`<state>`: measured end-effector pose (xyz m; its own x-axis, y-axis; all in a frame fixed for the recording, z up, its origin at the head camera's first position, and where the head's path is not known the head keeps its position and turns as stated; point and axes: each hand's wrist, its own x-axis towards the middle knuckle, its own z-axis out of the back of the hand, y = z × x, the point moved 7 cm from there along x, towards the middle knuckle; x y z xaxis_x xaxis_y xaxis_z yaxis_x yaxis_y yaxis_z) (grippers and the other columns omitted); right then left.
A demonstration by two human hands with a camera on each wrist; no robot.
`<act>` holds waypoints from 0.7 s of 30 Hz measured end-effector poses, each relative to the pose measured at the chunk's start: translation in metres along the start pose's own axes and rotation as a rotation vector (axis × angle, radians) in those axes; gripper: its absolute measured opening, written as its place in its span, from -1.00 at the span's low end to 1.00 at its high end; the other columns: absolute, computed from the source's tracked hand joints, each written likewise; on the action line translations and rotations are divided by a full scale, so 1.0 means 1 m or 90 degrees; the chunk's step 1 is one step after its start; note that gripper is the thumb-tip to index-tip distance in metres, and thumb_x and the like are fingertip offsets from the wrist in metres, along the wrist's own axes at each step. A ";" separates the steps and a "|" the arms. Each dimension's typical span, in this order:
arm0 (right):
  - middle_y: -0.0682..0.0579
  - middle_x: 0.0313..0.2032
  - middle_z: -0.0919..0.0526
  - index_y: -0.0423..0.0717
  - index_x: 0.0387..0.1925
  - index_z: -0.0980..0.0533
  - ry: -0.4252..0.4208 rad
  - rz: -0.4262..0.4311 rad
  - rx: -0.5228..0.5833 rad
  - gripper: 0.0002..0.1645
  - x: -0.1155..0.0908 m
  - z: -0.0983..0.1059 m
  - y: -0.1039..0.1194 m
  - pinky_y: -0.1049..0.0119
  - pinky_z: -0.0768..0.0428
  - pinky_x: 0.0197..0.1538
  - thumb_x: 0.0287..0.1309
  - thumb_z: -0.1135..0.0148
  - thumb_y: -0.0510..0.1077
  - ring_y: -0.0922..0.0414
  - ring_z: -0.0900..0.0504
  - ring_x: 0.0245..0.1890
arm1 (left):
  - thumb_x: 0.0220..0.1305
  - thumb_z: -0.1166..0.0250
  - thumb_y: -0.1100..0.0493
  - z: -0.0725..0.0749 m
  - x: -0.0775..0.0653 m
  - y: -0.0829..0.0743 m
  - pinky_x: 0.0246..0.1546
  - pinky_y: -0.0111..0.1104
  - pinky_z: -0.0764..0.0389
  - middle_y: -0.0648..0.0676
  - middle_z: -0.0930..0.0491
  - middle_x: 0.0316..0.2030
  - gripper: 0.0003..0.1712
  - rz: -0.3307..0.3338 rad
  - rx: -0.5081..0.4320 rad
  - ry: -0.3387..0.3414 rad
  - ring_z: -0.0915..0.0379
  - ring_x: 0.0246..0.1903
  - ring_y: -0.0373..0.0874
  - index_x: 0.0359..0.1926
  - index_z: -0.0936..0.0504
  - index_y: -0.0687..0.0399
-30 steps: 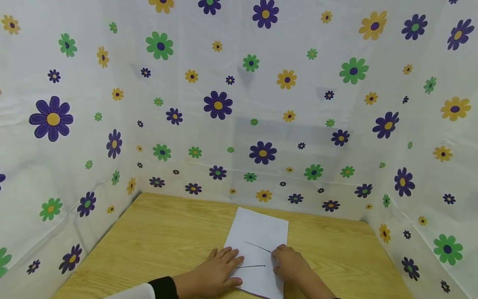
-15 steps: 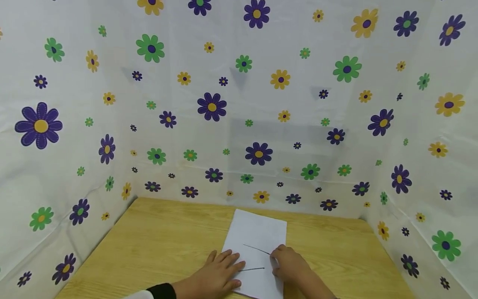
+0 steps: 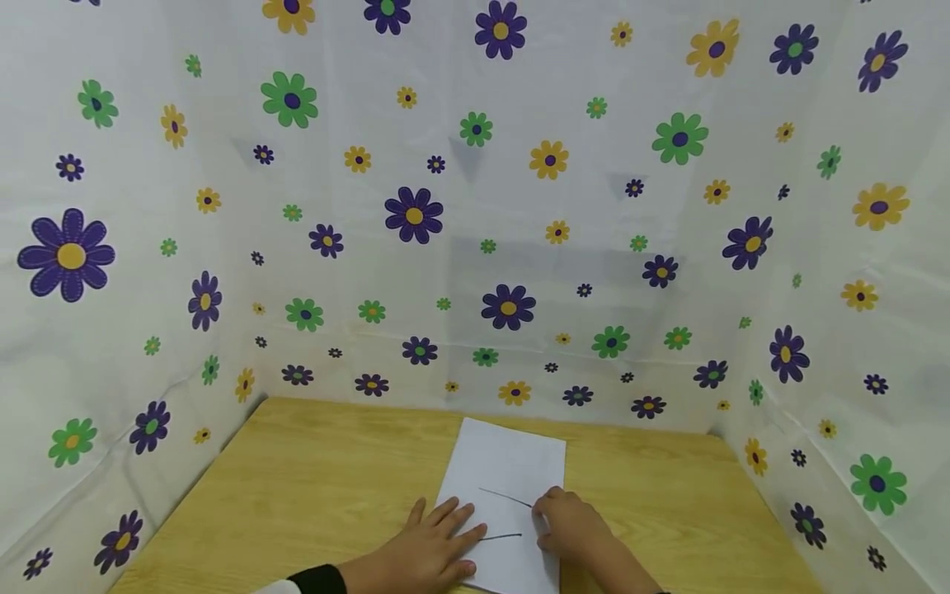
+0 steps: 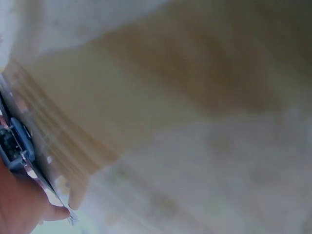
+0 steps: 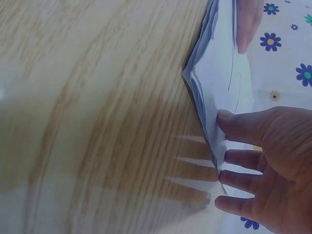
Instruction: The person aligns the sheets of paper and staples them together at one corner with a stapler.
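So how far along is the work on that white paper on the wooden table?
Two dark lines already show on the white paper. In hand: the left hand presses it flat on the wooden table, while the right hand touches its right edge. Most of the sheet remains blank, so plenty seems left.

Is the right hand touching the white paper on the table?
Touching. In the right wrist view the right hand has its thumb and fingertips against the lifted edge of the white paper; the head view agrees.
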<state>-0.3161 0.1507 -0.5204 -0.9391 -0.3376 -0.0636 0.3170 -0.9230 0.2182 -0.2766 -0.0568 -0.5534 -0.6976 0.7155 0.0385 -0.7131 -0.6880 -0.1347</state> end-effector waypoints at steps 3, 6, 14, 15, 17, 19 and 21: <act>-0.07 -0.06 -0.64 -0.14 -0.06 -0.67 0.006 -0.006 0.012 -0.61 0.000 0.001 0.000 -0.08 -0.63 0.10 0.06 -0.54 -0.13 -0.09 -0.62 -0.03 | 0.55 0.17 -0.38 0.006 0.000 0.000 0.31 0.42 -0.16 0.15 -0.15 0.56 -0.25 0.014 -0.024 -0.005 -0.06 0.53 0.22 0.58 -0.21 -0.21; -0.08 -0.03 -0.63 -0.14 -0.05 -0.66 0.023 -0.013 0.036 -0.61 0.001 -0.002 0.000 -0.10 -0.60 0.16 0.08 -0.53 -0.13 -0.09 -0.61 -0.01 | 0.51 0.10 -0.39 0.010 -0.003 0.001 0.31 0.41 -0.17 0.21 -0.14 0.55 -0.19 0.035 -0.046 -0.014 -0.06 0.51 0.26 0.57 -0.21 -0.10; -0.08 0.02 -0.62 -0.11 -0.02 -0.66 0.004 -0.009 0.033 -0.60 -0.003 0.000 -0.002 -0.11 -0.58 0.20 0.10 -0.52 -0.11 -0.11 -0.59 0.07 | 0.52 0.10 -0.40 0.017 -0.008 0.005 0.29 0.43 -0.17 0.26 -0.14 0.53 -0.19 0.080 -0.049 -0.066 -0.11 0.48 0.25 0.50 -0.31 0.02; -0.08 0.01 -0.62 -0.12 -0.02 -0.66 0.002 -0.005 0.033 -0.60 -0.004 0.002 -0.001 -0.11 -0.58 0.20 0.10 -0.52 -0.12 -0.11 -0.60 0.07 | 0.51 0.08 -0.41 0.018 -0.008 0.006 0.29 0.43 -0.16 0.26 -0.12 0.53 -0.19 0.090 -0.051 -0.068 -0.11 0.48 0.24 0.50 -0.31 0.02; -0.08 0.01 -0.62 -0.13 -0.03 -0.66 0.000 -0.002 0.032 -0.60 -0.005 0.003 0.000 -0.10 -0.58 0.19 0.09 -0.52 -0.12 -0.11 -0.60 0.06 | 0.48 0.03 -0.41 0.021 -0.010 0.006 0.28 0.44 -0.15 0.28 -0.09 0.54 -0.17 0.108 -0.064 -0.070 -0.10 0.48 0.25 0.49 -0.32 0.02; -0.08 0.01 -0.62 -0.14 -0.03 -0.66 0.001 -0.002 0.034 -0.60 -0.006 0.002 0.001 -0.11 -0.58 0.19 0.09 -0.52 -0.13 -0.12 -0.60 0.07 | 0.43 -0.04 -0.43 0.022 -0.013 0.007 0.27 0.42 -0.16 0.29 -0.08 0.53 -0.13 0.128 -0.079 -0.070 -0.10 0.47 0.26 0.49 -0.32 0.03; -0.09 0.01 -0.62 -0.14 -0.02 -0.66 0.006 -0.003 0.035 -0.60 -0.007 0.001 0.002 -0.11 -0.58 0.19 0.09 -0.51 -0.14 -0.12 -0.60 0.07 | 0.36 -0.13 -0.45 0.021 -0.017 0.009 0.25 0.38 -0.22 0.30 -0.09 0.52 -0.07 0.144 -0.090 -0.067 -0.11 0.46 0.26 0.50 -0.31 0.04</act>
<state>-0.3083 0.1511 -0.5189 -0.9391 -0.3354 -0.0743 0.3046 -0.9130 0.2715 -0.2722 -0.0779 -0.5345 -0.8467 0.5240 0.0925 -0.5265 -0.8000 -0.2877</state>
